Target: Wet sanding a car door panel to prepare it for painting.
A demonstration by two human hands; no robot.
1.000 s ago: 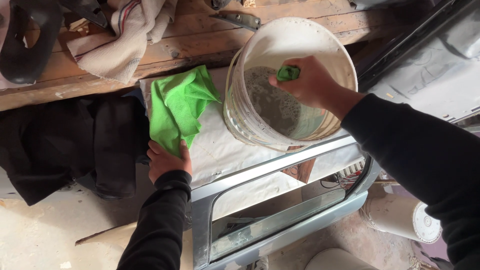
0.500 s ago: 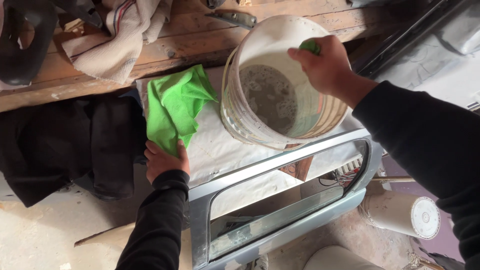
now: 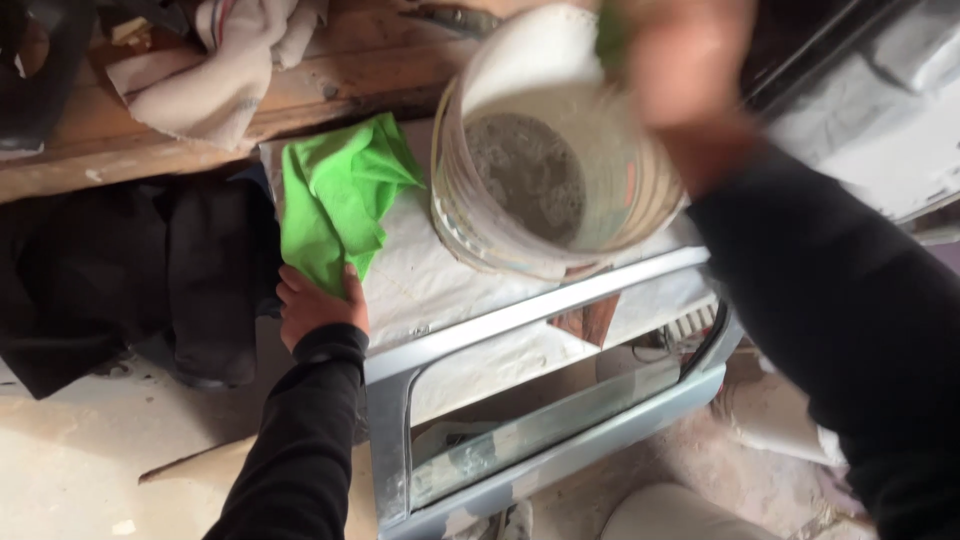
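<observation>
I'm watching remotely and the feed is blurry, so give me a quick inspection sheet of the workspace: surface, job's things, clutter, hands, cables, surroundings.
Surface: grey metal panel with window openings, partly covered by white sheeting.
Job's things: white bucket with murky liquid stands on the sheeting; green cloth lies beside it.
Clutter: beige rag on the wooden bench; dark clothing below it.
Hands: left hand rests on the green cloth's lower edge; right hand, motion-blurred, is above the bucket rim and grips a small green item.
Cables: thin wires under the panel, blurred.
Surroundings: dusty floor; a pale tub at right.
</observation>
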